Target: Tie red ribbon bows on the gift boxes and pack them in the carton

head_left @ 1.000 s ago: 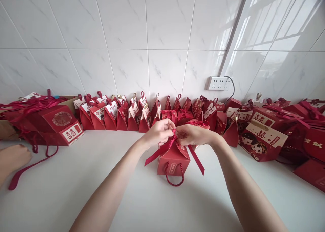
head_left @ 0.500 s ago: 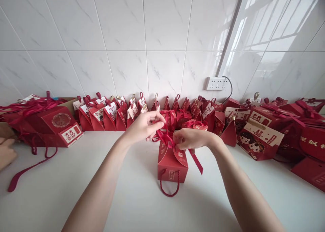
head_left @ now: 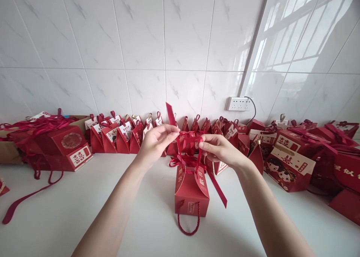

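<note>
A red gift box point(head_left: 192, 191) with gold characters stands on the white table, its twisted rope handle point(head_left: 189, 232) hanging at the front. Above its top, a red ribbon point(head_left: 218, 187) runs up from the box to both hands. My left hand point(head_left: 161, 139) pinches one part of the ribbon, whose end sticks up above the fingers. Level with it on the right, my right hand point(head_left: 218, 147) pinches another part, and a long tail slants down beside the box. Both hands are off the box.
Red triangular boxes point(head_left: 123, 138) line the tiled wall. Larger ribboned boxes stand at the left point(head_left: 60, 146) and right point(head_left: 289, 167). A white power strip point(head_left: 238, 103) with a black cable is on the wall. The white table point(head_left: 135, 227) fills the foreground.
Both hands have risen from the box top and hold the ribbon higher, with one end now sticking up. The view has tilted slightly. Another person's hand at the left edge is gone.
</note>
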{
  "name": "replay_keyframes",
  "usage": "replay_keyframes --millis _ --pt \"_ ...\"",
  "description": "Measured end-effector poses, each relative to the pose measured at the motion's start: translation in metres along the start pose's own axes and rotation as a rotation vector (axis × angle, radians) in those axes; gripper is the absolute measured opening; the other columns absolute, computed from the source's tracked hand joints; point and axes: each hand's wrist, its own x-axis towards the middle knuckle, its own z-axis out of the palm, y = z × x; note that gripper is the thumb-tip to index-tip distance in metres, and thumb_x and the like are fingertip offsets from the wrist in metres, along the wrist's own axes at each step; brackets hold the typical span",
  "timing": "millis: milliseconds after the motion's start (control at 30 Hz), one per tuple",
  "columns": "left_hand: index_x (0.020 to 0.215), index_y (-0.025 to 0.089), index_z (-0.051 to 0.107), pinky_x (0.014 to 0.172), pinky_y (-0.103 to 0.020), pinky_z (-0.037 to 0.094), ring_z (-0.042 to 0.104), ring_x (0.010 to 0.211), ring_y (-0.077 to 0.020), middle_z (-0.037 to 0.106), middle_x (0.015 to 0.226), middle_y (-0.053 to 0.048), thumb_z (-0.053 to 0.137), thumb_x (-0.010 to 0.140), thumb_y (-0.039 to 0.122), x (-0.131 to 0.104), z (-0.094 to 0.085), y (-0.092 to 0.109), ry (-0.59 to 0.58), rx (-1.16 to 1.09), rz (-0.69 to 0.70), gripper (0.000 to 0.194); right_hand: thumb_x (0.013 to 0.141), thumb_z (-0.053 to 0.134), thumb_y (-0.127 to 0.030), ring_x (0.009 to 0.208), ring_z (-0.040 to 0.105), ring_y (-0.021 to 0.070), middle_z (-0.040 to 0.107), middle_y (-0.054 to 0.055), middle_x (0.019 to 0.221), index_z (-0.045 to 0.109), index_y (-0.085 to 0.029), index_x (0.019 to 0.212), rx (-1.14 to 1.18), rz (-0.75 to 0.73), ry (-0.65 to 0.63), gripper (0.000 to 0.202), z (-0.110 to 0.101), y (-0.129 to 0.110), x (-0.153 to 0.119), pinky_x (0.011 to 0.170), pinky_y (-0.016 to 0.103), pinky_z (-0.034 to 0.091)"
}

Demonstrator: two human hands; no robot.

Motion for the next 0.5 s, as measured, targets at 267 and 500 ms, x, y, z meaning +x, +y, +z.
replay_keyframes --millis 267,500 --pt "0.088 0.023 0.064 0.071 -0.024 0.047 0.056 0.069 -0.0091 0.061 0.072 0.003 0.076 0.067 0.028 0.000 0.010 0.001 0.087 -0.394 0.055 0.025 0.068 0.071 -0.052 0.039 0.019 0.0022 0.028 -0.011 0.048 0.054 -0.017 0.070 0.026 -0.067 0.060 0.039 0.010 -0.006 0.002 0.037 0.019 0.012" --pt "0.114 0.029 0.056 0.060 -0.020 0.046 0.052 0.059 -0.0054 0.059 0.071 0.007 0.079 0.065 0.027 -0.002 0.004 0.014 0.116 -0.663 -0.016 0.055 0.068 0.072 -0.050 0.038 0.026 0.0020 0.041 -0.008 0.046 0.046 -0.017 0.060 0.023 -0.040 0.044 0.043 0.009 -0.005 0.000 0.036 0.019 0.012"
